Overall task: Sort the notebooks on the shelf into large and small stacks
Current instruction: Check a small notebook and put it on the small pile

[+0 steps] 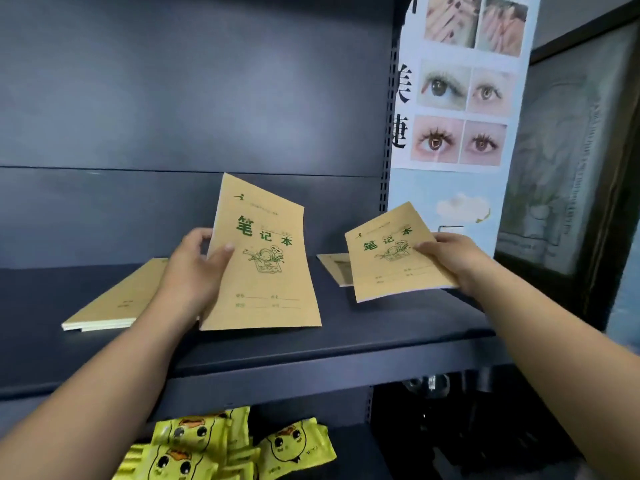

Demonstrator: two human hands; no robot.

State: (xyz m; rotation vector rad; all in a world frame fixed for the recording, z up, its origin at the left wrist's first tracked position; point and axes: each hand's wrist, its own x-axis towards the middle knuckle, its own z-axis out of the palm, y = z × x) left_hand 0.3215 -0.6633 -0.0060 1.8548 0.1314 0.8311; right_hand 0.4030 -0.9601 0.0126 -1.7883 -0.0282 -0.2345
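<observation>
Dark shelf (381, 327) beside an eye-photo poster (460, 98)

Left hand (194, 271) gripped a large notebook (263, 265); right hand (453, 258) pinched a small notebook (391, 254).

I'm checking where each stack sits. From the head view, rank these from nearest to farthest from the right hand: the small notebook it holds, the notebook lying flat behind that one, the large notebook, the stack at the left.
From the right hand:
1. Small notebook, gripped in it.
2. Flat notebook, just left on the shelf.
3. Large notebook, centre, gripped by the left hand.
4. Left stack, far left of the shelf.
</observation>
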